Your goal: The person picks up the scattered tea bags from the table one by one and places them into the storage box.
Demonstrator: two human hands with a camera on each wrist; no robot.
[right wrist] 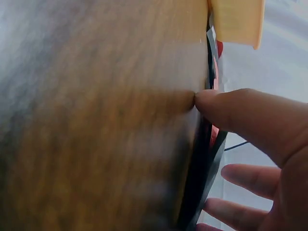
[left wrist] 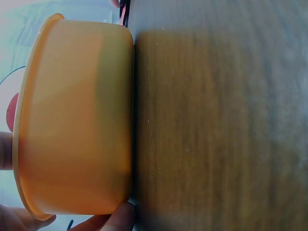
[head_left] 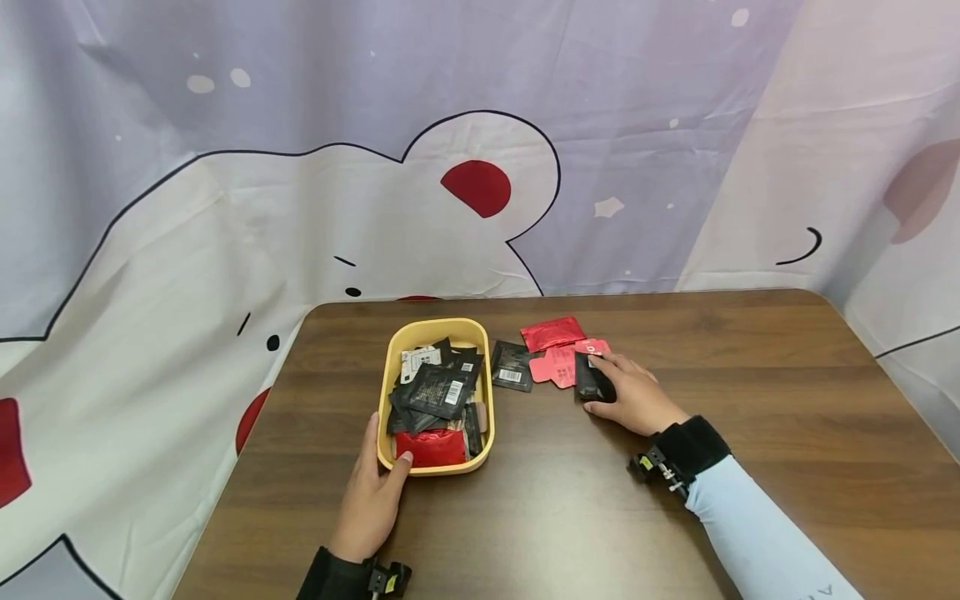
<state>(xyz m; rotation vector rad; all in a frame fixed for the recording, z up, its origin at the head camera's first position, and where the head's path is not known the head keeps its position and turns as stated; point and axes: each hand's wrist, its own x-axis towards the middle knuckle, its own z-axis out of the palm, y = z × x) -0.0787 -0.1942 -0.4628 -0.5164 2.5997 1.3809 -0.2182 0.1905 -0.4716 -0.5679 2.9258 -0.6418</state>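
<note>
Head view: a brown wooden worktop [head_left: 750,400] in front of a curtain printed with a cartoon bear [head_left: 300,208].
Yellow tray [head_left: 384,392]: one, oblong, at about 10 o'clock from the worktop's middle; its orange-yellow wall fills the left wrist view.
Tray contents: a heap of black sachets [head_left: 435,387], too overlapped to count exactly, plus one red sachet [head_left: 431,447] at the tray's 6 o'clock end.
Left hand [head_left: 372,492]: at the tray's 7 o'clock corner, thumb hooked over the rim, fingers around the outer wall; its grip is closed on the tray.
Loose sachets on the worktop: one black sachet with a barcode [head_left: 512,365] just beside the tray at its 3 o'clock side; at least three red ones [head_left: 553,333] overlapping further toward 3 o'clock.
Right hand [head_left: 633,398]: lies on the worktop at the 4 o'clock edge of that red cluster.
Right grip: thumb and fingers pinch one dark sachet [head_left: 590,377] by its edges, the thumb tip pressing on the worktop in the right wrist view.
</note>
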